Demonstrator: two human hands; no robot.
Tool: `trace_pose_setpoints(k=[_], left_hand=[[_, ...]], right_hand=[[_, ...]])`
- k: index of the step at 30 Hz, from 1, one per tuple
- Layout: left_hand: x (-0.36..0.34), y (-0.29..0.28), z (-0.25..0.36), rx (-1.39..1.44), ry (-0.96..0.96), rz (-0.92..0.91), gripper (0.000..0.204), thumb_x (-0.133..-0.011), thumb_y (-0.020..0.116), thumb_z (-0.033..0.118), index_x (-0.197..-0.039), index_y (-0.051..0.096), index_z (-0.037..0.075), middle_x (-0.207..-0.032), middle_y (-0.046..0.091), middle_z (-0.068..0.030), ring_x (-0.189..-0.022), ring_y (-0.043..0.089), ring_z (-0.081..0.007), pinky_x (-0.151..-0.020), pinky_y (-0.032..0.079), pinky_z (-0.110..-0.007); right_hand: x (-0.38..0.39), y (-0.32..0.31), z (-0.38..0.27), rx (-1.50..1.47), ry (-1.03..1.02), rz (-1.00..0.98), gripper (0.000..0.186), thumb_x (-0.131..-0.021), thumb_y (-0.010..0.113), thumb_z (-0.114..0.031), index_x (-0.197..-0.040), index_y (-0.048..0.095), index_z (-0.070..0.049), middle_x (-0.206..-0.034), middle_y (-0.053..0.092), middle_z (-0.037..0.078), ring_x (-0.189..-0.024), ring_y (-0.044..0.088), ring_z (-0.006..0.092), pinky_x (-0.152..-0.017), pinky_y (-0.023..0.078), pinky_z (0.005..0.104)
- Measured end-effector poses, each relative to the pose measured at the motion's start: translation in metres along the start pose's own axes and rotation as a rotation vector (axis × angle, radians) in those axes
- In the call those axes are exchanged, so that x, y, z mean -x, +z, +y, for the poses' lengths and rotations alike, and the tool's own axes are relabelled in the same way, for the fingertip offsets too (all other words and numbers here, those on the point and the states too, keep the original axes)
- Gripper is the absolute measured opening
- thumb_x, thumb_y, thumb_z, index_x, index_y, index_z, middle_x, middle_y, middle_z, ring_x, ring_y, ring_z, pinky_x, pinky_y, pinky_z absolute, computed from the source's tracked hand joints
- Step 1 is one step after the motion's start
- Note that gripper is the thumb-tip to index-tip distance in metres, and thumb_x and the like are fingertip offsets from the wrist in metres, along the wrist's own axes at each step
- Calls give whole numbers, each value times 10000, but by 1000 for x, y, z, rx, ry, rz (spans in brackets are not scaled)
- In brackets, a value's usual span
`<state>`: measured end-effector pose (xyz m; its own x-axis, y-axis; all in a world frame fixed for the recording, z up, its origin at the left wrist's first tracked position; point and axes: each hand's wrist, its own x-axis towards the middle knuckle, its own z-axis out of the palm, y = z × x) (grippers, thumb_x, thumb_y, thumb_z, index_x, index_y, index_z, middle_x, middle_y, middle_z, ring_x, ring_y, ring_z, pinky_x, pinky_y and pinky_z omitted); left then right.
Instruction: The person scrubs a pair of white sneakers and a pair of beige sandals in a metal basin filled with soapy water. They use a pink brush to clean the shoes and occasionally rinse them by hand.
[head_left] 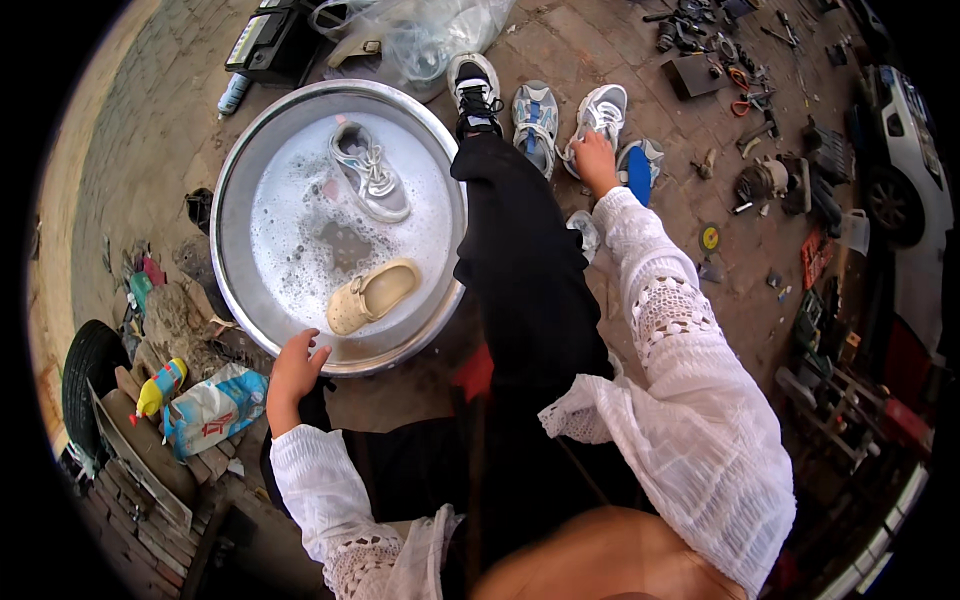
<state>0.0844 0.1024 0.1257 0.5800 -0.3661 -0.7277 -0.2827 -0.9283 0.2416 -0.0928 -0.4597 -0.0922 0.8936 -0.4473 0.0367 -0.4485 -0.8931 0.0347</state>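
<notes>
At the far left a black tyre (pixel 92 388) stands on its tread, with a yellow bottle (pixel 160 388) lying near it, long axis slanting up to the right, and a blue-and-white bag (pixel 215 410) just beside the bottle. Next comes the left hand (pixel 297 365), by the near left edge of the metal basin (pixel 234 232). It is loosely spread, thumb apart from the curved fingers, and has hold of nothing; whether the fingertips touch the rim, I cannot tell.

Inside the basin, among white suds, a grey sneaker (pixel 372 175) sits toward the far side. Its collar is at the upper left and its toe at the lower right, so its long axis slants toward the person. Nearer, a beige clog (pixel 375 295) lies across that direction, its holed toe to the lower left and its heel to the upper right.

Right of the basin, the person's black-and-white shoe (pixel 477 95) points away. Beside it stands a grey-and-blue sneaker (pixel 535 125), long axis running away from the person. The right hand (pixel 594 162) is at the near end of the white sneaker (pixel 606 108), which stands on the paving, laces up, toe pointing away. The fingers bend over the shoe; how tightly they close, I cannot tell. Just to the right, a blue insole (pixel 639 176) points lengthwise away from the person. Scattered tools (pixel 745 85) lie beyond, and a white car (pixel 915 160) is at the far right.
</notes>
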Motion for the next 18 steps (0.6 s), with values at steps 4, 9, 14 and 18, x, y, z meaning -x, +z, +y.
trace_pose_setpoints(k=[4,9,14,18], left_hand=[[-19,6,-21,7,11,-23,434,-833,640,279,-1194,554,53,-1013,628,-165,-870,623,-298,-774,493,-385],[-34,1,-14,-11,39,53,403,-843,634,240,-1183,554,37,-1000,624,-179,-880,619,-306,-777,495,-380],[-33,-2,-7,65,111,86,390,-845,631,209,-1177,552,20,-1000,618,-194,-910,608,-313,-793,493,-379],[-28,0,-8,26,119,91,392,-853,616,229,-1179,558,19,-993,630,-176,-851,621,-271,-765,494,-362]], right_hand=[[-1,15,6,22,-3,40,96,-768,596,-169,-790,672,-115,-830,578,72,-892,548,252,-722,431,391],[-17,32,32,-631,823,102,179,-757,692,-265,-810,679,-95,-837,667,102,-810,624,293,-722,485,398],[3,37,45,-681,1077,-91,247,-751,701,-297,-837,695,-65,-842,689,127,-786,660,278,-721,504,369],[8,31,49,-667,1110,-91,326,-739,697,-284,-959,680,-45,-962,677,142,-887,645,289,-784,495,371]])
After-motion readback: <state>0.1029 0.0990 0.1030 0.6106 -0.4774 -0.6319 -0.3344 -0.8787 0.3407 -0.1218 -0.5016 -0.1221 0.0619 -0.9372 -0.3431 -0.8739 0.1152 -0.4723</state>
